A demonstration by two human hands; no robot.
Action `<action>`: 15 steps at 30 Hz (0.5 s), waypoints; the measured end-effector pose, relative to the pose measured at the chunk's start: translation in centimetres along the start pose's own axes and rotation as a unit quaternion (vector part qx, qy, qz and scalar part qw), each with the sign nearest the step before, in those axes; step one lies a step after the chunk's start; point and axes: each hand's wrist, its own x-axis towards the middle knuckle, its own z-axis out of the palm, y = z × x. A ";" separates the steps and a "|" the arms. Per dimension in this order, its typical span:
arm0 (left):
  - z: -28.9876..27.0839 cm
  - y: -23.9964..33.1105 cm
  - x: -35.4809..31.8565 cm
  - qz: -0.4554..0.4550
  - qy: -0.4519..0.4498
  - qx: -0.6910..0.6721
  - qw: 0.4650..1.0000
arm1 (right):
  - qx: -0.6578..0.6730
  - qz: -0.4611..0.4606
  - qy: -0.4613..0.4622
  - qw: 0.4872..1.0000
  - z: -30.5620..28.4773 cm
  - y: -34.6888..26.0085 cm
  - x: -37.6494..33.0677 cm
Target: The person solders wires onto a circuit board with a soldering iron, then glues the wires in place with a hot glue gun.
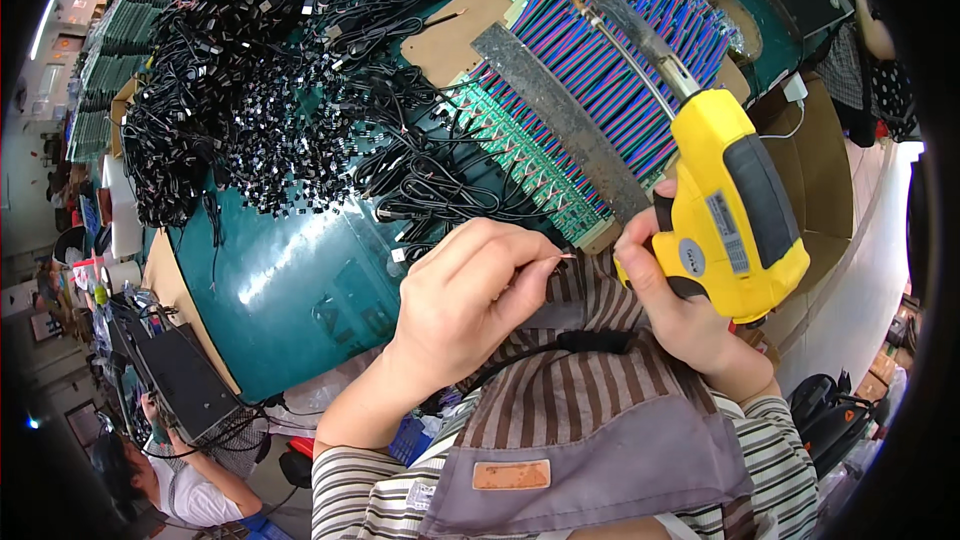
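Observation:
My right hand (pixel 668 302) grips the handle of a yellow and grey soldering gun (pixel 735 198), whose long metal tip (pixel 620 15) lies over a board of purple and blue wires. My left hand (pixel 470 290) pinches a thin wire end (pixel 562 257) between thumb and forefinger, just in front of a row of green circuit boards (pixel 520 155). A grey metal bar (pixel 560 120) lies across the wires and holds them down.
A big heap of black cables (pixel 270 70) covers the dark green table (pixel 290 290) at the left. Brown cardboard (pixel 470 25) lies under the boards. Another person (pixel 170 480) sits at lower left beside a black box (pixel 180 375). More green boards (pixel 110 60) are stacked far left.

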 end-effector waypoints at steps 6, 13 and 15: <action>0.4 -0.2 -0.3 -0.047 -0.022 -0.071 0.996 | 0.208 0.089 -0.006 0.974 2.5 -1.2 0.2; 0.6 -0.2 -0.9 -0.078 -0.024 -0.101 0.992 | 0.106 0.086 -0.030 0.990 2.0 -1.5 0.6; 1.0 -0.1 -1.3 -0.144 0.016 -0.154 0.977 | -0.021 -0.020 -0.022 0.999 2.1 -0.7 0.6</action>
